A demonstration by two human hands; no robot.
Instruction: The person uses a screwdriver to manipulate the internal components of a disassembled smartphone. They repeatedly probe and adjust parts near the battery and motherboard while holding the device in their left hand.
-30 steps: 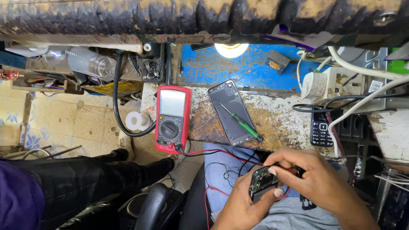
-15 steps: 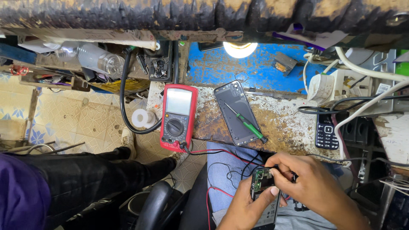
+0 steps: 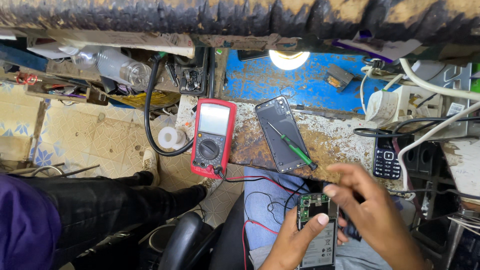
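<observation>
Right now you are holding an opened phone (image 3: 318,235) low over your lap, its back off, with the green circuit board showing at the top end and the pale battery below it. Your left hand (image 3: 295,240) is wrapping it from below, its grip closed on the phone with the thumb pressed flat on the board. Your right hand (image 3: 372,210) is hovering just above and to the right of the phone, fingers loosely curled, touching its right edge at most; what it may be pinching you cannot tell from here, since the fingers are hiding it.

Judging by how things are lying, the opening-up is done and the work on the insides is under way. Closing the phone is still left.

Just beyond the phone, red and black test leads (image 3: 260,200) are trailing across your blue trousers. Further from the phone, on the rusty surface (image 3: 330,145), the dark back cover (image 3: 280,132) is lying inside up, with a green-handled screwdriver (image 3: 292,146) resting across it. Left of the cover, and so up and left of the phone, the red multimeter (image 3: 212,137) is sitting at the edge of the surface with its screen blank. Up and right of the phone, a small keypad handset (image 3: 386,157) is lying among black and white cables. Farthest from the phone, a lit bulb (image 3: 289,58) is glowing against the blue back panel.
</observation>
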